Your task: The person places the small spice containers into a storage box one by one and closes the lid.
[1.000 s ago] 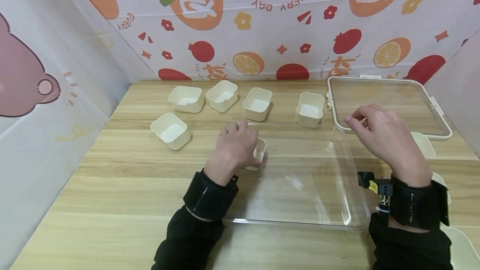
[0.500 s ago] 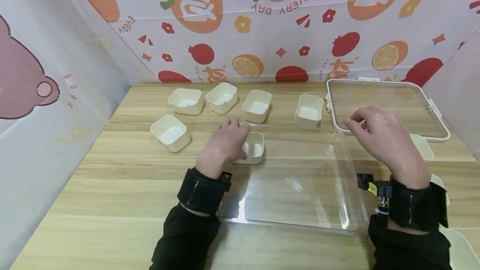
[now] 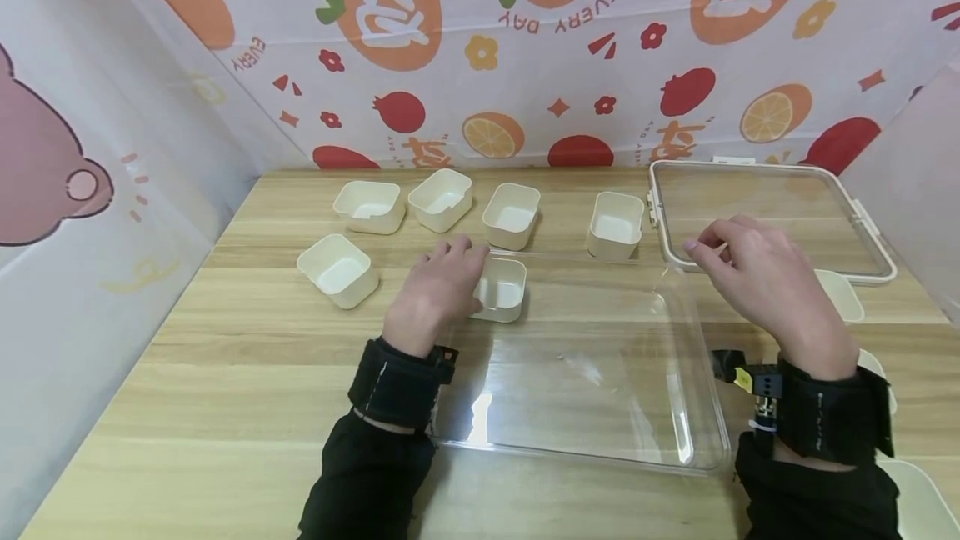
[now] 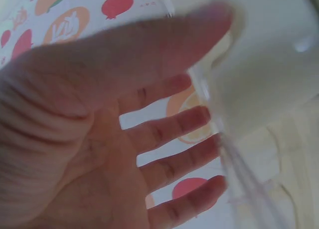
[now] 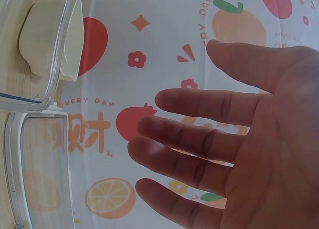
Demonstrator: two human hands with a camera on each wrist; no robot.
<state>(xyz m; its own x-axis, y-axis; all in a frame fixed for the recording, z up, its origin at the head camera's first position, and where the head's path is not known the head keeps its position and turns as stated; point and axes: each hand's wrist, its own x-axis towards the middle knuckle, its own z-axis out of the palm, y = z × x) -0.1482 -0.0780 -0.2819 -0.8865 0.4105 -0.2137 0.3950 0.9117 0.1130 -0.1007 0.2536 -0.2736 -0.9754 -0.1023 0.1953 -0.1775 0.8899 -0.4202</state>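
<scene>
In the head view my left hand (image 3: 438,294) is at the far left corner of a clear plastic box (image 3: 592,390). Beside its thumb, a small cream cup (image 3: 501,290) stands inside that corner. The left wrist view has the fingers nearly straight, their tips by the box's clear wall, and the thumb reaching over toward the cup. Whether the thumb touches the cup is unclear. My right hand (image 3: 772,282) holds nothing and hovers near the box's far right corner, in front of the clear lid (image 3: 772,207). Its fingers look loosely extended in the right wrist view.
Behind the box stand several more cream cups, one of them a cup (image 3: 617,225) near the lid. Another cup (image 3: 339,271) sits at the left. Pale pieces (image 3: 840,294) lie along the right side, partly behind the right arm. A printed cloth (image 3: 555,48) backs the table.
My left hand has shifted left, bringing the cup into the box's far left corner; its grip on the cup has loosened. The box has slid slightly left. The right hand has barely moved.
</scene>
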